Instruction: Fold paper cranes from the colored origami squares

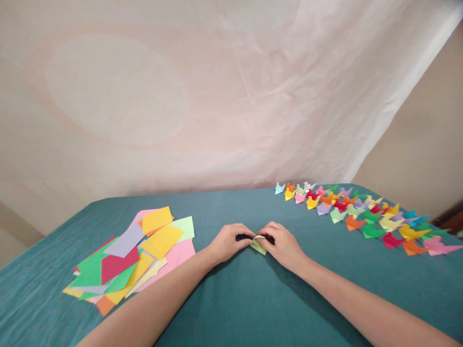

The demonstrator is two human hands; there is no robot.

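A small piece of light green folded paper (259,246) is pinched between my two hands, low over the middle of the table. My left hand (231,242) grips its left corner between thumb and fingertips. On the other side, my right hand (284,245) pinches the paper's upper right part, thumb in front. The fingertips cover some of the folds, so the paper's full shape is hidden.
A loose pile of coloured paper sheets (123,265) lies on the left of the table, beside my left forearm. Rows of small folded paper birds (372,231) stand at the right. A teal cloth (231,308) covers the table, and a pale sheet (217,96) hangs behind it.
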